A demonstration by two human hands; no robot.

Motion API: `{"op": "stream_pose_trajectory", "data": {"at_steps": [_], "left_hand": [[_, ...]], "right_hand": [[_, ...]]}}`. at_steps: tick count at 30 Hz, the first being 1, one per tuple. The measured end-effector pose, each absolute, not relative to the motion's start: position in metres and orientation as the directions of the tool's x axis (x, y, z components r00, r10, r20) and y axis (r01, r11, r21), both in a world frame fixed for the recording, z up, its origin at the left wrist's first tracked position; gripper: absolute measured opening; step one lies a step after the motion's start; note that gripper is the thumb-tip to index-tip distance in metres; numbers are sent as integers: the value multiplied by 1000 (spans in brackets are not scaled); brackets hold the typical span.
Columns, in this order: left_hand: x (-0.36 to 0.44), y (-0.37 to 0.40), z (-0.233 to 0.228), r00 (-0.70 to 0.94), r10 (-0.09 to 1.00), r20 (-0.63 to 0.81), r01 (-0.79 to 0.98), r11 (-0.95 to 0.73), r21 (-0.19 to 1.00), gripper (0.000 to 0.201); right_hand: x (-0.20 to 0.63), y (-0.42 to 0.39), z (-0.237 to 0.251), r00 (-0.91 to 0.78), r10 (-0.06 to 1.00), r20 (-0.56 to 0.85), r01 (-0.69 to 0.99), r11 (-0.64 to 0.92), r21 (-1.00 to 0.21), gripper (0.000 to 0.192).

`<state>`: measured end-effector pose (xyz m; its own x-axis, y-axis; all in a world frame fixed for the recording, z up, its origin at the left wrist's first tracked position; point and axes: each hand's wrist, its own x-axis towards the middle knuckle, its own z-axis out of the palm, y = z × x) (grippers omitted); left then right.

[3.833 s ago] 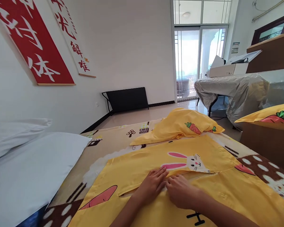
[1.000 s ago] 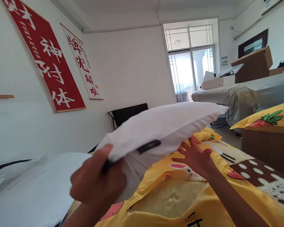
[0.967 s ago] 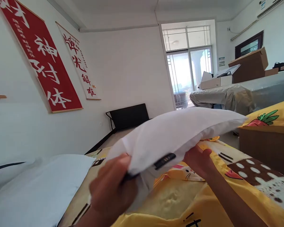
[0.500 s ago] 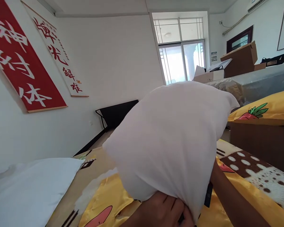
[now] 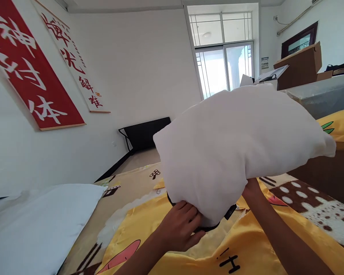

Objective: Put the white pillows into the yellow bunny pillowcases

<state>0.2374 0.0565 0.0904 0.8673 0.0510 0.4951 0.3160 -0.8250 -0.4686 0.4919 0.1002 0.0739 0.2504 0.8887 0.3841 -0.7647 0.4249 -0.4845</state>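
A plump white pillow (image 5: 237,145) is held up over the bed, its lower end pointing down at the yellow pillowcase (image 5: 172,244) with carrot prints. My left hand (image 5: 179,227) grips the pillow's lower edge by its dark trim. My right hand (image 5: 250,189) holds the pillow from underneath on the right, mostly hidden behind it. The pillowcase lies flat on the patterned bedspread (image 5: 312,202) below both hands.
A second white pillow (image 5: 37,225) lies at the left of the bed. Red and white banners (image 5: 28,72) hang on the left wall. A cardboard box (image 5: 301,65) sits on a plastic-covered table at the right, near a glass door (image 5: 226,65).
My hands left the flat pillowcase and picked up the white pillow. It was swung over the pillowcase and turned, its lower end now lowered toward the case.
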Motion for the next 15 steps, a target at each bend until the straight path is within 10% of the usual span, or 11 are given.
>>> {"op": "stream_pose_trajectory", "data": {"at_steps": [4, 7, 15], "left_hand": [[222, 70, 101, 622, 556, 552, 634, -771, 61, 37], [221, 79, 117, 378, 731, 568, 693, -631, 350, 35], [232, 68, 152, 462, 721, 517, 673, -664, 326, 33]], "right_hand": [[509, 109, 77, 292, 886, 359, -755, 444, -482, 27], [514, 113, 77, 318, 873, 371, -735, 474, -485, 30], [514, 119, 57, 387, 829, 402, -635, 556, -536, 34]]}}
